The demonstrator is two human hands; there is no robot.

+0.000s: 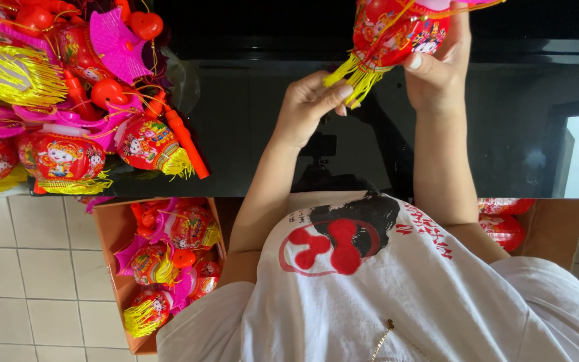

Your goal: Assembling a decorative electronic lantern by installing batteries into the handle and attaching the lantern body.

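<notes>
My right hand (437, 74) grips a small red toy lantern (397, 30) with cartoon figures and gold trim, held up at the top of the view over the black glossy table (249, 121). A yellow tassel fringe (353, 74) hangs from the lantern's lower edge. My left hand (309, 107) pinches this fringe between thumb and fingers. Both forearms reach out from my white printed shirt (397, 288).
A pile of red, pink and yellow lanterns (68, 100) with red plastic handles covers the table's left end. A cardboard box (112, 234) holding more lanterns stands on the tiled floor (28, 281) at left. Another box (557, 224) with red packed items is at right.
</notes>
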